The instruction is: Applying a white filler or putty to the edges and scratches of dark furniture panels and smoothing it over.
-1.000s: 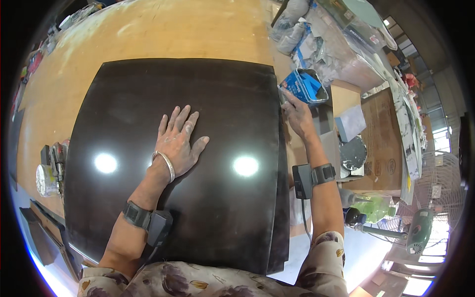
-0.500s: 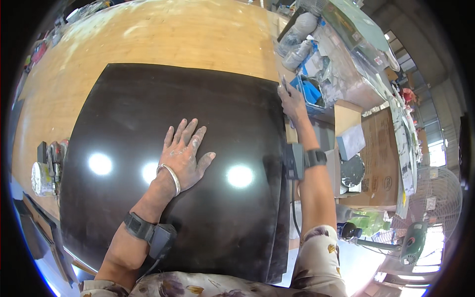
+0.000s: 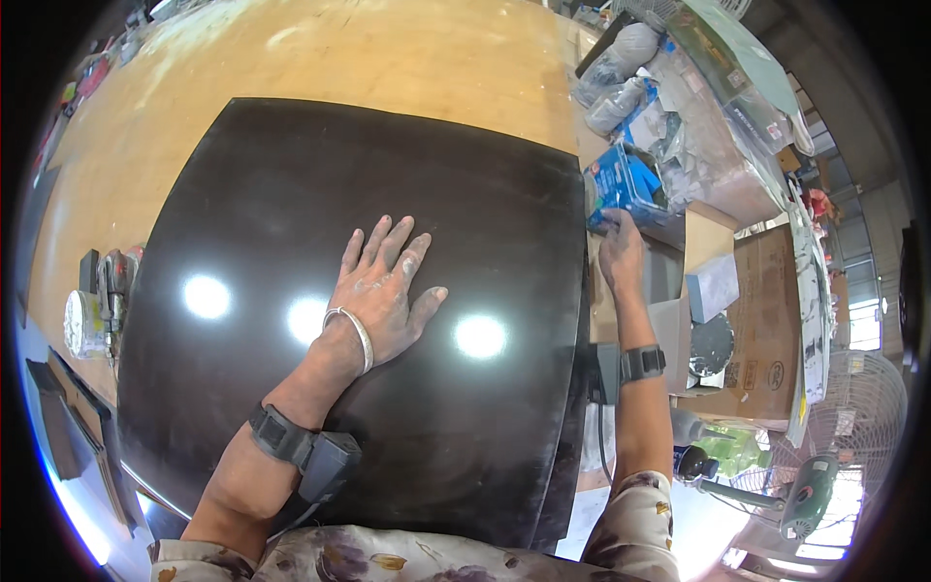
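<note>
One large pale-yellow wooden table (image 3: 388, 48) carried at least two dark-brown, glossy flat panels (image 3: 485, 242), stacked, the lower showing along the right edge. One brown cardboard box (image 3: 766, 335) stood to their right. One blue rectangular container (image 3: 607, 177) held blue pieces, too overlapped to count. Of two dusty bare hands, the left hand (image 3: 381, 293) lay open on the upper panel; the right hand (image 3: 621, 254) had curled fingers at the container's near side, its grip impossible to tell. One white cylindrical tub (image 3: 83, 324) stood left.
</note>
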A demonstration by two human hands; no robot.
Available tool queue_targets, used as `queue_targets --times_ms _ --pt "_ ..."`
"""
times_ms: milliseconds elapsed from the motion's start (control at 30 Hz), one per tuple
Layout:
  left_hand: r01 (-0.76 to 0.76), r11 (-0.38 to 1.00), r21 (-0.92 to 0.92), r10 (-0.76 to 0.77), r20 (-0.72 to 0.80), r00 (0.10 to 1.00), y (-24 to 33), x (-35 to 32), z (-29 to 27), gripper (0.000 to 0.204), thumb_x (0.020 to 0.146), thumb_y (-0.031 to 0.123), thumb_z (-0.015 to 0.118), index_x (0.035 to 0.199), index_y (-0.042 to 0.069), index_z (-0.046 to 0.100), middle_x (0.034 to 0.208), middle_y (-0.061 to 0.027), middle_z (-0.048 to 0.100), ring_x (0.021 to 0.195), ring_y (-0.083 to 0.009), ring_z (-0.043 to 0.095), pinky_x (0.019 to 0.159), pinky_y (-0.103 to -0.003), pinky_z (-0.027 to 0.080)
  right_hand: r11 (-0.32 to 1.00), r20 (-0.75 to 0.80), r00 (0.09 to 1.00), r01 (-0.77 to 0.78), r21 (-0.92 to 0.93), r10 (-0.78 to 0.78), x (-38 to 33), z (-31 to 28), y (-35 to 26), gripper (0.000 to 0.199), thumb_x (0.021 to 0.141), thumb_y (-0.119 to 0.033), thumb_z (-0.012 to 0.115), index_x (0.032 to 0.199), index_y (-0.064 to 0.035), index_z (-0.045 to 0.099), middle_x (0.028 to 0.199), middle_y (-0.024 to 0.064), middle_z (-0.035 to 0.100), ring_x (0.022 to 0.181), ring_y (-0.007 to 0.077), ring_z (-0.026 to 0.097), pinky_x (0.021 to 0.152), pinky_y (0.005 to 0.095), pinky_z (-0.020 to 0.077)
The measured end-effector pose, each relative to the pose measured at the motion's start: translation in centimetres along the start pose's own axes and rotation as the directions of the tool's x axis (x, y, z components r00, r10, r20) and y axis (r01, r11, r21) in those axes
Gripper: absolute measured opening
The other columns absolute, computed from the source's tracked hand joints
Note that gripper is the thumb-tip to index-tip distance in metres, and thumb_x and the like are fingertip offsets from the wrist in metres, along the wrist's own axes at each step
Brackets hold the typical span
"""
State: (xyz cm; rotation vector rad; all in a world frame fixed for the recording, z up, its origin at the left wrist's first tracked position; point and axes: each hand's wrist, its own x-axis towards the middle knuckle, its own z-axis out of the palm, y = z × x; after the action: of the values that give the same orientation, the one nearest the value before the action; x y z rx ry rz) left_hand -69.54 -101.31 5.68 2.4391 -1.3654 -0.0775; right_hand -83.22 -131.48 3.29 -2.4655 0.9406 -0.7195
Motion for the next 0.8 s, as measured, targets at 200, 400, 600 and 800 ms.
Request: queue_targets --times_ms 200,400,600,800 --pt "0.0 1.0 -0.011 0.0 0.013 1.0 0.1 0.0 -0.1 0.055 0.085 0.039 0.049 0.128 0.006 0.04 0.136 -0.0143 0.031 0.13 -0.0302 0.022 0.108 -0.044 0.016 0.996 -0.014 1.0 0.022 0.081 -0.021 4.6 1.5 3.6 0.043 0.073 0.002 0.044 0.115 -0.0027 0.048 0.106 0.0211 0.057 0.096 0.0338 0.056 0.085 0.0358 0.0418" --pt "0.002 1.0 -0.003 -0.002 -0.012 1.0 -0.2 -0.1 -0.1 0.055 0.084 0.039 0.05 0.127 0.007 0.04 0.136 -0.0136 0.032 0.13 -0.0291 0.023 0.108 -0.044 0.016 0.992 0.08 0.996 0.041 -0.12 -0.031 3.3 0.9 -1.5 0.04 0.088 -0.022 0.041 0.124 -0.0045 0.042 0.114 0.0242 0.052 0.108 0.0355 0.05 0.089 0.0348 0.0396" --pt "-0.005 1.0 -0.02 0.005 -0.011 1.0 0.0 0.0 0.2 0.054 0.084 0.039 0.05 0.127 0.007 0.041 0.137 -0.0132 0.031 0.13 -0.0289 0.023 0.108 -0.044 0.016 0.998 0.159 0.987 -0.017 -0.067 0.027 4.5 -0.8 0.1 0.042 0.085 -0.021 0.043 0.125 -0.0069 0.044 0.11 0.0242 0.054 0.106 0.0354 0.051 0.089 0.0367 0.0395" --pt "-0.004 1.0 -0.017 0.004 -0.011 1.0 -0.1 0.1 0.0 0.055 0.084 0.04 0.05 0.126 0.006 0.042 0.136 -0.0136 0.032 0.13 -0.0294 0.024 0.108 -0.045 0.016 0.998 0.151 0.988 -0.023 -0.06 0.032 4.9 0.5 0.8 0.036 0.083 -0.019 0.048 0.119 -0.0148 0.053 0.109 0.0181 0.057 0.102 0.0337 0.054 0.087 0.0352 0.0409"
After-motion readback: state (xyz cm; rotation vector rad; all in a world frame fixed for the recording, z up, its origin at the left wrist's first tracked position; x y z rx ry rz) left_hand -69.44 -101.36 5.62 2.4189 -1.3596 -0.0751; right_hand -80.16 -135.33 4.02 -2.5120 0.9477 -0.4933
